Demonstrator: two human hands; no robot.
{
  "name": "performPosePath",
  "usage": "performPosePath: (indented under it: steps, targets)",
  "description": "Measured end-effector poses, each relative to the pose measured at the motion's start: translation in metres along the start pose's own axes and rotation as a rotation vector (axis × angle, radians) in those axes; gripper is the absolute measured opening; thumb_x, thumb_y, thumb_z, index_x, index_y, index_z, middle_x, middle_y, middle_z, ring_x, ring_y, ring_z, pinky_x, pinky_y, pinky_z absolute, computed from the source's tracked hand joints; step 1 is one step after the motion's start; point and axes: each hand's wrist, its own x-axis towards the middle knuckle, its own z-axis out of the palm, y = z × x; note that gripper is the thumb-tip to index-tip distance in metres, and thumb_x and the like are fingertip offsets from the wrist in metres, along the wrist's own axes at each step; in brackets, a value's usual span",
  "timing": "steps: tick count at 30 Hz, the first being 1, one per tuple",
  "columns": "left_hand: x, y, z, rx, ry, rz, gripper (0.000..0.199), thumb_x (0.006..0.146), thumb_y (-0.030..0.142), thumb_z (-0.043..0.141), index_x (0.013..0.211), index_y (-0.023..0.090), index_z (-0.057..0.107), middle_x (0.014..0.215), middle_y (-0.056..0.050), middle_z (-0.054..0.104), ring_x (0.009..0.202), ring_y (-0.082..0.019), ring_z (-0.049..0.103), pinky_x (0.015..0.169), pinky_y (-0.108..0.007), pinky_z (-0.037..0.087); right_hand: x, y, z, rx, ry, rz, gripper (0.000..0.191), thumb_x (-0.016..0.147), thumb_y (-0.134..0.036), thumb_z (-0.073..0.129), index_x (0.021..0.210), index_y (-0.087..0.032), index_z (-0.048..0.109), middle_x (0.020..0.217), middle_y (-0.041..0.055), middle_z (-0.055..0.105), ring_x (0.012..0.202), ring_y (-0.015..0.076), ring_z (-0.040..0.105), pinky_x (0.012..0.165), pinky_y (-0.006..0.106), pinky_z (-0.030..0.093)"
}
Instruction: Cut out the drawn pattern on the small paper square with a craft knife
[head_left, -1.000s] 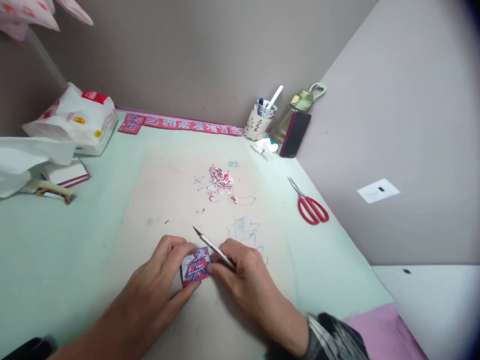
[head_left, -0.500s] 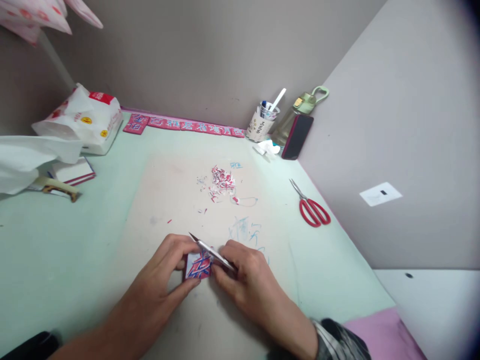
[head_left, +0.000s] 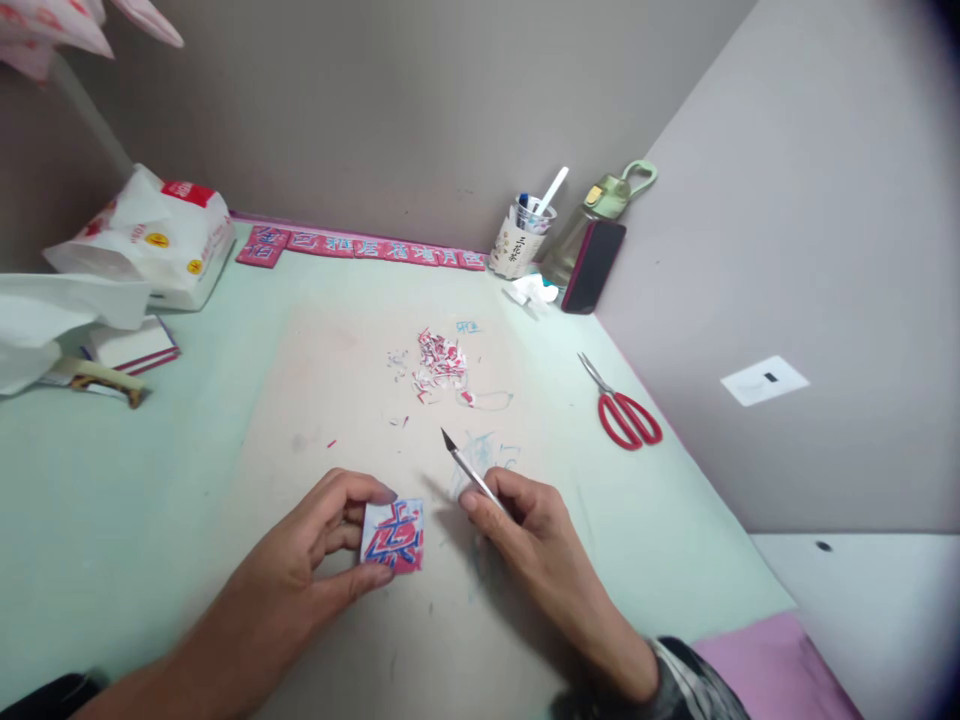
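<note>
A small square block (head_left: pixel 393 536), its top carved in red, white and blue, is pinched by its edges between the thumb and fingers of my left hand (head_left: pixel 319 555). My right hand (head_left: pixel 529 525) grips a silver craft knife (head_left: pixel 478 474) like a pen, its dark blade pointing up and left, apart from the block. Behind both hands, red and white shavings (head_left: pixel 441 362) lie in a pile on the stained beige work area (head_left: pixel 300 400).
Red scissors (head_left: pixel 628 418) lie at the right. Along the wall are carved red tiles (head_left: pixel 375 249), a pen jar (head_left: pixel 516 243), a bottle (head_left: pixel 570 245) and a phone (head_left: pixel 594 267). Tissues (head_left: pixel 154 240), white-topped blocks (head_left: pixel 133 345) and a yellowish-handled tool (head_left: pixel 105 378) sit at the left.
My right hand has moved right, away from the block, taking the knife off it. The block's carved top now shows more fully in my left hand. The view has shifted slightly.
</note>
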Motion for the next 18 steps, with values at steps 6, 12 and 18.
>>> performPosePath:
  steps: [6,12,18]
  targets:
    - [0.0,-0.016,-0.005,0.526,0.133,0.266,0.033,0.092,0.037,0.066,0.124,0.034,0.059,0.13,-0.003,0.065,0.128,-0.029,0.059,0.107,-0.047,0.053,-0.018,0.015,0.002,-0.147,0.043,-0.181,0.024,0.107,-0.032,0.043,0.11,-0.02,0.064,0.086,0.0012,0.063,0.074,0.0144,0.056,0.068,0.025,0.045]
    - [0.001,-0.02,-0.004,0.694,0.161,0.35,0.04,0.095,0.044,0.065,0.13,0.032,0.054,0.128,-0.004,0.065,0.127,-0.03,0.056,0.105,-0.046,0.049,-0.036,0.022,0.003,-0.319,-0.015,-0.332,0.023,0.106,-0.022,0.047,0.117,-0.023,0.066,0.089,0.0029,0.066,0.073,0.0152,0.062,0.067,0.026,0.05]
    - [0.002,-0.016,-0.001,0.787,0.235,0.4,0.036,0.091,0.048,0.07,0.119,0.029,0.057,0.111,-0.003,0.066,0.115,-0.032,0.059,0.093,-0.044,0.049,-0.046,0.024,0.003,-0.456,-0.053,-0.446,0.025,0.105,-0.017,0.047,0.119,-0.018,0.067,0.085,0.0051,0.063,0.07,0.0161,0.061,0.061,0.027,0.049]
